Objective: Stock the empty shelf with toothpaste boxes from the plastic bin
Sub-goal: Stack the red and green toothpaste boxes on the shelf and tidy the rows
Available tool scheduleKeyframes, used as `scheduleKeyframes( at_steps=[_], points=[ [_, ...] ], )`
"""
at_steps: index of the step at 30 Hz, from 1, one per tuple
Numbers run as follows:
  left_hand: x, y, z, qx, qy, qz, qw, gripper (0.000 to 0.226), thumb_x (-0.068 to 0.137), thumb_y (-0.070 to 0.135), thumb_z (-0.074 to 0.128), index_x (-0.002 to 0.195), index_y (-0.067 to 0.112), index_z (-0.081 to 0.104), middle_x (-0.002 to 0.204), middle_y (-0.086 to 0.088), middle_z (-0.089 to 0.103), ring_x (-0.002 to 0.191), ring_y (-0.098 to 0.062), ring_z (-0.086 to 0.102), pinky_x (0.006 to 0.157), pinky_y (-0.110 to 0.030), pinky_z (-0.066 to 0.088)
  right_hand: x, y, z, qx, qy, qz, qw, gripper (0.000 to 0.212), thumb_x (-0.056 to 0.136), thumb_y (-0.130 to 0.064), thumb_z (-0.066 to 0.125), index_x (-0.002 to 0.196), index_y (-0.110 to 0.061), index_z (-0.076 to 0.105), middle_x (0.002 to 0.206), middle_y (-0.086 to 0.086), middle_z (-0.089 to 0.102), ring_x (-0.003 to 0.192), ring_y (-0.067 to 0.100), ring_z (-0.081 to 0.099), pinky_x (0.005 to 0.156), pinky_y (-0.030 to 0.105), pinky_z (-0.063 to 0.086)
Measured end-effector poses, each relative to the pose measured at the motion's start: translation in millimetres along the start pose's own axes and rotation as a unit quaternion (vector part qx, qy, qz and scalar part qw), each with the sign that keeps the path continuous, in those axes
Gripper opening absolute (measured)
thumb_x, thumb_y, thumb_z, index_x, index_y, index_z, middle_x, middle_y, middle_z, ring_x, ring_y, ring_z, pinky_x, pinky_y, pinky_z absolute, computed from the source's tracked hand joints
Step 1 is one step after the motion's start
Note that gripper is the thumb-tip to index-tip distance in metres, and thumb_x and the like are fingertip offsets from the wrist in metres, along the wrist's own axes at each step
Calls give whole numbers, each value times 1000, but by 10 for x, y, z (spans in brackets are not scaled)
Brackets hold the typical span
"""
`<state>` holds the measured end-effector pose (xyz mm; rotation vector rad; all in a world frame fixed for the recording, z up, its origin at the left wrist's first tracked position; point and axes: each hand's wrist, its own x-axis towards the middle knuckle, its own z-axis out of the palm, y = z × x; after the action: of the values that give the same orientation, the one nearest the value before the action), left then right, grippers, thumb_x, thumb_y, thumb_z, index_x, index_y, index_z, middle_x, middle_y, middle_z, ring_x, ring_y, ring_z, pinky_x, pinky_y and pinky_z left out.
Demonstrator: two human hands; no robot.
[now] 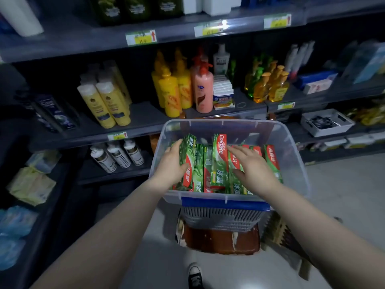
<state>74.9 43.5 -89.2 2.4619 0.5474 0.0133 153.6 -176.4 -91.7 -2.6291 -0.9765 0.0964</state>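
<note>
In the clear bin (292,155) atop a grey basket (225,217) I see toothpaste boxes (218,163) packed on edge, my left hand (171,163) gripping the tilted leftmost box (188,152), my right hand (253,166) lying flat, fingers straight, across the others.

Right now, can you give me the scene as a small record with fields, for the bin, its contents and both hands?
bin: clear plastic bin, sitting on a grey basket
contents: Colgate toothpaste boxes, standing on edge in a row
left hand: grips the leftmost box
right hand: rests flat on the boxes further right
</note>
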Motion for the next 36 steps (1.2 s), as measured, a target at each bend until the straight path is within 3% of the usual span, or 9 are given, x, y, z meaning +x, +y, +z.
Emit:
scheduleKeyframes(
  at_steps=[9,14,17,19,22,25,29,32,36],
  points=[
    [408,-290,64,1,-66,-3,998,78,91,21,60,151,26,10,154,-9,27,133,-27,40,103,-36,38,603,24,357,-125,-109,-4,986,86,80,9,50,150,-31,22,156,7,23,142,31,24,114,45,23],
    [490,-280,207,24,-106,-38,993,78,92,25,59,151,21,9,152,-10,30,122,-28,52,100,-38,45,745,29,288,-166,-201,-33,965,97,75,16,49,150,-35,15,160,6,2,144,36,15,114,47,23],
    [539,-288,280,61,-123,-66,988,73,93,30,57,149,7,18,151,-15,31,133,-28,40,108,-36,35,856,95,273,-215,-202,-78,952,89,80,10,49,150,-35,17,160,9,-1,142,37,17,113,48,24],
    [554,-286,311,72,-130,-89,985,66,93,34,56,144,1,29,146,-16,34,125,-28,47,103,-35,39,948,142,261,-231,-193,-111,947,77,83,2,52,147,-35,26,159,9,3,139,36,20,110,48,26],
    [571,-267,357,62,-126,-117,983,64,92,36,57,141,0,35,143,-19,33,115,-28,53,102,-38,42,1063,233,242,-252,-191,-159,935,69,82,-10,60,141,-36,35,159,4,9,141,34,15,111,47,21],
    [592,-222,389,69,-126,-134,981,67,91,38,59,144,5,33,143,-21,31,125,-34,45,108,-38,35,1097,381,188,-241,-193,-178,934,66,75,-20,65,136,-31,43,154,-2,28,144,31,15,113,44,14],
    [611,-164,391,78,-126,-141,979,66,92,37,58,145,8,32,143,-21,36,129,-33,41,110,-38,32,1003,584,97,-185,-160,-156,957,61,66,-36,73,121,-20,55,123,3,62,118,31,52,104,40,31],
    [618,-101,436,91,-131,-138,978,71,91,34,61,146,6,26,145,-19,38,132,-32,38,107,-35,34,929,672,10,-168,-156,-101,968,62,75,-48,68,127,-23,47,124,0,60,112,26,55,90,32,41],
    [638,-41,550,160,-128,-164,965,81,86,36,66,141,-6,23,140,-24,41,128,-34,42,101,-37,40,816,731,-17,-125,-147,-35,981,71,80,-51,64,140,-24,38,135,3,52,118,28,55,90,35,46]
  ],
)
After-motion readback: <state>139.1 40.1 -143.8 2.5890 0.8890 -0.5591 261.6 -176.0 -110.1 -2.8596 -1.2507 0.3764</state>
